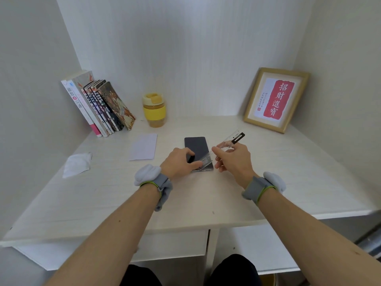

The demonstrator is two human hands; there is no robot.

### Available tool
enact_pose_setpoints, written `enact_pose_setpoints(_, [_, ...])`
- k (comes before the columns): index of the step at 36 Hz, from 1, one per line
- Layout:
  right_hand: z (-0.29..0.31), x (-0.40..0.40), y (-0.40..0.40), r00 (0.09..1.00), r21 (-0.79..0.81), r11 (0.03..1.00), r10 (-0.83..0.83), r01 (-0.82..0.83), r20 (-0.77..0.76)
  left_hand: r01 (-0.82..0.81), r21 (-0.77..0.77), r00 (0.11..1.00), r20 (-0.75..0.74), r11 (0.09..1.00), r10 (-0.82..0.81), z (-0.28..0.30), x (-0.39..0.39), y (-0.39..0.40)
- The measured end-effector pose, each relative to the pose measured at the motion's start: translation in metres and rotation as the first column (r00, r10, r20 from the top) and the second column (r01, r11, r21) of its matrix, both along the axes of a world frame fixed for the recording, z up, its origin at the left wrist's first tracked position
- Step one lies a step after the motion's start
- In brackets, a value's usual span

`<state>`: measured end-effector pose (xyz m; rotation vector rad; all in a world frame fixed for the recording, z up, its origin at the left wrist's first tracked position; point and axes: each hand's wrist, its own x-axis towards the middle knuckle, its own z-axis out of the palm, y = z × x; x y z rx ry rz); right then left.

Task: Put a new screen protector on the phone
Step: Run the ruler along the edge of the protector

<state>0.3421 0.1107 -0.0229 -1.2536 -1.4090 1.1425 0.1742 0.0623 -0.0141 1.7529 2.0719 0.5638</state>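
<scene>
The right hand (233,159) pinches the clear screen protector (224,147) between thumb and fingers (221,145), its black pull tab pointing up toward 1 o'clock and its near end dipping onto the phone's near edge. The left hand (179,162) presses down on the near left part of the phone (196,146), fingers curled over the edge and thumb on the protector's printed near end, gripping nothing else.

The phone lies flat near the middle of the worktop (288,182), dark screen up, long axis running from 6 to 12 o'clock. Bare worktop lies open to the right and toward the near edge at 6 o'clock.

At 9 o'clock, close by the phone, lies a white paper sleeve (143,146); farther out at 8 o'clock a crumpled wipe (77,164). A yellow cup (154,109) stands at 11 o'clock, leaning books (99,108) against the left wall at 10 o'clock, and a framed picture (276,99) in the corner at 2 o'clock, all well apart from the hands.
</scene>
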Motion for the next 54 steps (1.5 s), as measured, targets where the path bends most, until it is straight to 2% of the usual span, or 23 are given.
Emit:
enact_pose_setpoints(5, [0.010,0.014,0.003,0.997,-0.028,0.998,-0.058,0.057,-0.045,0.006,-0.014,1.000,-0.003,1.000,-0.006,-0.003,0.000,0.000])
enact_pose_setpoints(9, [0.022,0.022,0.006,0.995,0.054,0.998,-0.033,0.038,-0.093,0.006,-0.007,1.000,-0.007,1.000,-0.006,-0.003,0.002,0.001])
enact_pose_setpoints(12, [0.029,0.019,0.003,0.998,0.188,0.980,0.066,-0.066,0.006,0.004,-0.015,1.000,-0.010,1.000,-0.004,-0.003,0.001,0.002])
enact_pose_setpoints(14, [0.028,0.018,0.000,0.976,0.308,0.936,0.118,-0.171,0.183,-0.003,-0.020,1.000,-0.014,1.000,0.003,-0.003,0.000,0.002])
enact_pose_setpoints(17, [0.022,0.019,-0.003,0.830,0.490,0.749,0.142,-0.446,0.539,-0.011,-0.027,1.000,-0.022,1.000,0.011,-0.003,0.000,0.004])
enact_pose_setpoints(19, [0.014,0.020,0.000,0.667,0.481,0.619,0.094,-0.621,0.739,-0.012,-0.034,0.999,-0.032,0.999,0.011,-0.003,0.000,0.004])
enact_pose_setpoints(21, [0.010,0.023,0.000,0.514,0.412,0.559,0.031,-0.720,0.857,-0.009,-0.043,0.999,-0.032,0.999,0.008,-0.003,0.000,0.005])
enact_pose_setpoints(25, [0.006,0.030,-0.010,0.344,0.274,0.582,0.011,-0.766,0.939,-0.004,-0.065,1.000,-0.020,0.998,0.003,-0.002,0.002,0.006])
enact_pose_setpoints(30, [-0.002,0.030,-0.009,0.321,0.235,0.577,0.049,-0.782,0.946,0.014,-0.063,1.000,-0.027,0.998,-0.015,-0.002,0.004,0.004])
enact_pose_setpoints(35, [0.005,0.030,-0.014,0.213,0.178,0.542,0.002,-0.822,0.977,0.010,-0.087,1.000,-0.029,0.996,-0.012,0.002,0.005,0.006])
enact_pose_setpoints(41, [0.000,0.019,-0.005,0.208,0.177,0.553,-0.007,-0.814,0.978,0.010,-0.104,1.000,-0.009,0.994,-0.011,0.005,0.006,0.006])
enact_pose_setpoints(49, [-0.006,0.000,0.015,0.325,0.245,0.618,0.019,-0.747,0.945,0.021,-0.105,1.000,0.011,0.994,-0.020,0.005,0.004,0.005])
enact_pose_setpoints(54, [-0.009,0.006,0.008,0.341,0.266,0.620,0.004,-0.738,0.940,0.022,-0.104,1.000,0.012,0.994,-0.020,0.004,0.004,0.006])
